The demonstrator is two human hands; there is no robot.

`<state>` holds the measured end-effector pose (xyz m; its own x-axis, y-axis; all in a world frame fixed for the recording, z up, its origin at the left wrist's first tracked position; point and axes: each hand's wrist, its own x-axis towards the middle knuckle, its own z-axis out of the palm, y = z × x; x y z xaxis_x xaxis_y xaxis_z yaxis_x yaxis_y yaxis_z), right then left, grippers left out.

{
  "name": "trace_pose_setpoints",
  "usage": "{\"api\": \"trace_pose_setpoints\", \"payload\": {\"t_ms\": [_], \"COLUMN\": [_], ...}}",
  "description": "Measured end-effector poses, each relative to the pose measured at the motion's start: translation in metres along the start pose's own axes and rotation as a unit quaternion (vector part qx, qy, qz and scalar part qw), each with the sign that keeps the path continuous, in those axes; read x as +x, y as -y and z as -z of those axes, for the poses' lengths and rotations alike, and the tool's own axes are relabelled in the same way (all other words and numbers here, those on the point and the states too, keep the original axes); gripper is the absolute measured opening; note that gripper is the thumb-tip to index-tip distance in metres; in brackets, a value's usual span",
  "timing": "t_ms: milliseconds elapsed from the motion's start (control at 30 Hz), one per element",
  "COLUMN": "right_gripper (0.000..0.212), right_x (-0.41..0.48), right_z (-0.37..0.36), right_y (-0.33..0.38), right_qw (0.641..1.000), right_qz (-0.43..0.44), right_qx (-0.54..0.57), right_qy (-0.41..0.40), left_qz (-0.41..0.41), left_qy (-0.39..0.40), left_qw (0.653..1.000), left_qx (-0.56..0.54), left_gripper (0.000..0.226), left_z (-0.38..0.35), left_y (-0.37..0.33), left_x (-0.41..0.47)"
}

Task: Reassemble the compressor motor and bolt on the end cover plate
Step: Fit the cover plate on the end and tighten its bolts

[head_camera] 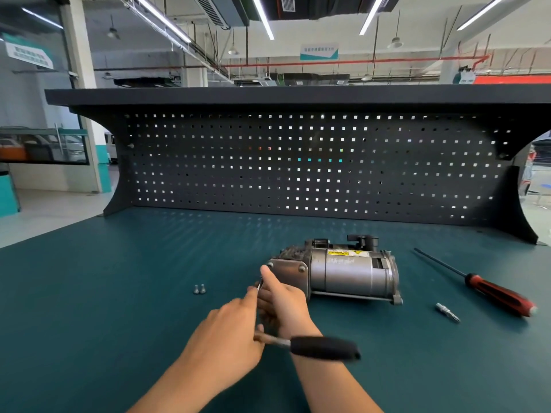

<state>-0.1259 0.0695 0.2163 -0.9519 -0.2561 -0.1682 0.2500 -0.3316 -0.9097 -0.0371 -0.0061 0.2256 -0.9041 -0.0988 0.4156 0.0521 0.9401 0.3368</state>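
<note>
The grey compressor motor (348, 272) lies on its side on the teal bench. Its end cover plate (290, 274) faces me, with two bolt heads in its upper corners. My right hand (283, 299) is at the plate's lower left corner, thumb raised, pinching a thin silvery bolt (259, 284). My left hand (229, 332) is close beside it; its fingertips touch the same spot and its lower fingers grip the metal shaft of a ratchet wrench (325, 348). The wrench's black handle crosses over my right wrist. Two loose bolts (199, 289) lie to the left.
A red-and-black screwdriver (489, 289) lies at the right, with a small driver bit (447, 312) in front of it. A dark pegboard back panel (298, 162) closes off the far edge of the bench (119, 293).
</note>
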Motion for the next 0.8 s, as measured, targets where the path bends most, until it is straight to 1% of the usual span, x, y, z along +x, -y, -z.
{"api": "trace_pose_setpoints", "payload": {"t_ms": [33,67,100,167,200,233,267,300,333,367,400,433,467,500,533,567,600,633,667,700,733,767,800], "right_gripper": [0.031,0.03,0.029,0.025,0.024,0.023,0.023,0.024,0.025,0.025,0.025,0.024,0.025,0.025,0.026,0.027,0.028,0.028,0.028,0.029,0.03,0.03,0.029], "right_x": [-0.001,-0.002,-0.002,-0.001,-0.001,-0.002,-0.002,-0.003,-0.003,-0.004,-0.004,-0.003,-0.003,-0.003,-0.002,0.0,0.001,0.001,0.002,0.003,0.004,0.002,0.002], "right_z": [0.0,0.001,0.001,0.001,0.001,0.001,0.002,0.002,0.003,0.003,0.003,0.003,0.002,0.002,0.002,0.001,0.0,-0.001,-0.001,-0.001,-0.001,-0.001,-0.001], "right_y": [0.0,-0.001,0.0,0.001,0.002,0.003,0.003,0.003,0.003,0.003,0.003,0.003,0.003,0.003,0.002,0.002,0.001,0.001,0.001,0.001,0.0,-0.001,-0.002], "right_qw": [1.0,1.0,1.0,1.0,0.999,0.998,0.998,0.997,0.997,0.996,0.994,0.992,0.991,0.991,0.993,0.996,0.998,0.999,0.999,1.0,1.0,1.0,1.0], "right_qz": [0.009,0.013,0.015,0.0,-0.014,-0.026,-0.035,-0.041,-0.046,-0.053,-0.06,-0.067,-0.072,-0.069,-0.062,-0.051,-0.039,-0.031,-0.023,-0.012,-0.002,0.005,0.01], "right_qx": [-0.014,-0.021,-0.022,0.011,0.034,0.05,0.053,0.054,0.058,0.068,0.08,0.094,0.102,0.1,0.086,0.066,0.046,0.039,0.038,0.026,0.004,-0.015,-0.027], "right_qy": [-0.003,-0.003,-0.003,0.008,0.012,0.016,0.021,0.027,0.034,0.038,0.042,0.047,0.049,0.051,0.049,0.04,0.029,0.017,0.005,-0.001,-0.004,-0.006,-0.007], "left_qz": [-0.006,-0.002,0.012,0.033,0.044,0.074,0.119,0.175,0.23,0.271,0.296,0.309,0.309,0.301,0.28,0.248,0.206,0.159,0.111,0.07,0.039,0.016,0.005], "left_qy": [0.006,0.015,0.021,0.026,0.039,0.056,0.066,0.072,0.079,0.082,0.079,0.071,0.066,0.065,0.07,0.077,0.076,0.065,0.054,0.043,0.029,0.02,0.02], "left_qw": [0.999,0.999,1.0,0.991,0.977,0.953,0.914,0.851,0.769,0.687,0.621,0.578,0.569,0.599,0.668,0.761,0.849,0.916,0.962,0.989,0.999,0.999,0.997], "left_qx": [0.043,0.051,0.02,-0.125,-0.206,-0.287,-0.383,-0.489,-0.592,-0.669,-0.721,-0.752,-0.759,-0.739,-0.686,-0.594,-0.48,-0.362,-0.244,-0.123,-0.021,0.048,0.078], "left_gripper": [0.061,0.064,0.064,0.053,0.042,0.029,0.02,0.016,0.015,0.018,0.02,0.022,0.021,0.019,0.018,0.017,0.017,0.022,0.031,0.045,0.057,0.064,0.067], "left_z": [-0.003,-0.005,-0.004,-0.005,-0.005,-0.003,-0.002,-0.002,0.0,0.003,0.006,0.009,0.011,0.011,0.012,0.01,0.008,0.006,0.004,0.001,-0.002,-0.006,-0.008], "left_y": [-0.002,-0.002,-0.003,0.001,0.002,0.0,-0.002,-0.004,-0.007,-0.01,-0.012,-0.015,-0.016,-0.015,-0.015,-0.012,-0.009,-0.005,-0.002,0.0,0.0,0.0,-0.001], "left_x": [-0.001,0.0,0.0,0.0,0.0,-0.001,-0.003,-0.004,-0.004,-0.004,-0.003,-0.002,-0.002,0.0,0.0,0.001,0.001,0.001,0.002,0.001,-0.001,-0.003,-0.003]}}
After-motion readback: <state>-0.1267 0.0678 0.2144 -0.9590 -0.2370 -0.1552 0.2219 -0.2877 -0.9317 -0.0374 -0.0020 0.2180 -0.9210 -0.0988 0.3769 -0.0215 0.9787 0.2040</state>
